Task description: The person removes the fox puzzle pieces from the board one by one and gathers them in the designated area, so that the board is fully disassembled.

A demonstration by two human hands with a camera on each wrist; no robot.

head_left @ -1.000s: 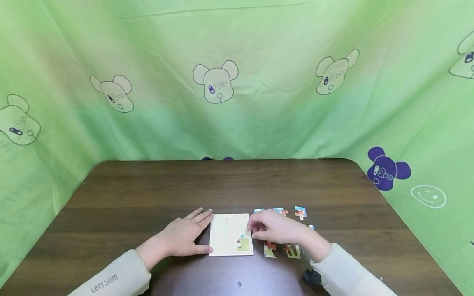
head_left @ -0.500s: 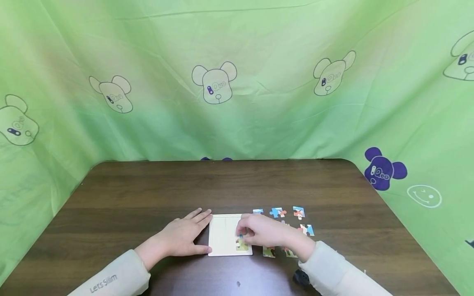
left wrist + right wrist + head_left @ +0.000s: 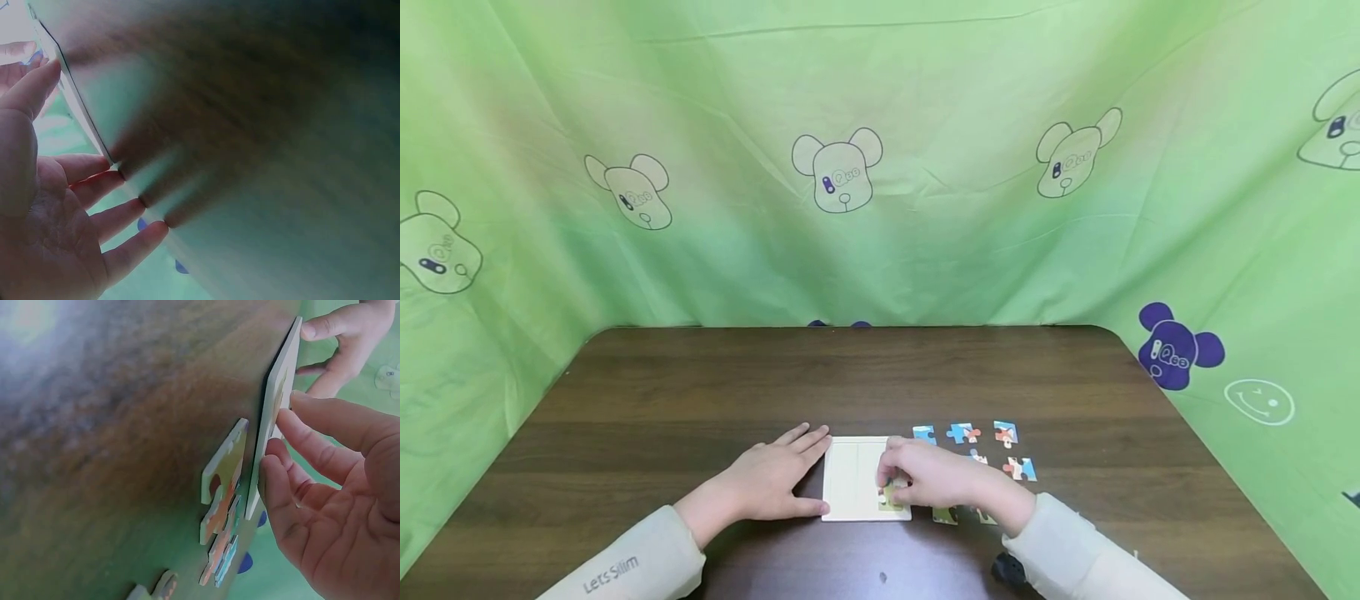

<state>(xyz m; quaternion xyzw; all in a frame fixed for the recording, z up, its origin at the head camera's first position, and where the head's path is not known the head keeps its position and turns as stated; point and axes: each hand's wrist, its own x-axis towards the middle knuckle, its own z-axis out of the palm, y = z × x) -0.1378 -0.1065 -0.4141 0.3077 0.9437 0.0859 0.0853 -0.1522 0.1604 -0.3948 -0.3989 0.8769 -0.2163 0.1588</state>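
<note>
My left hand point(image 3: 771, 479) lies with its fingers spread on the table, thumb and index fingertip at the left edge of the pale square puzzle tray point(image 3: 850, 479). In the left wrist view, those fingers point(image 3: 87, 165) reach the tray's side. Curled over the tray's right part, my right hand point(image 3: 928, 475) has thumb and fingertips about a green jigsaw piece point(image 3: 885, 502) in the lower right corner. The right wrist view shows the right fingertips bunched at the tray face point(image 3: 289, 375); they partly hide the piece.
Several jigsaw pieces point(image 3: 961, 432) lie right of the tray, some partly under my right hand and forearm. One sits apart at the right point(image 3: 1021, 468). A small black object point(image 3: 1009, 568) is beside the right sleeve. A green printed curtain point(image 3: 880, 267) stands behind the table.
My right hand has moved left from the tray's right edge onto the corner piece, uncovering more loose pieces. Over the last half second it has barely shifted. The left hand stays put.
</note>
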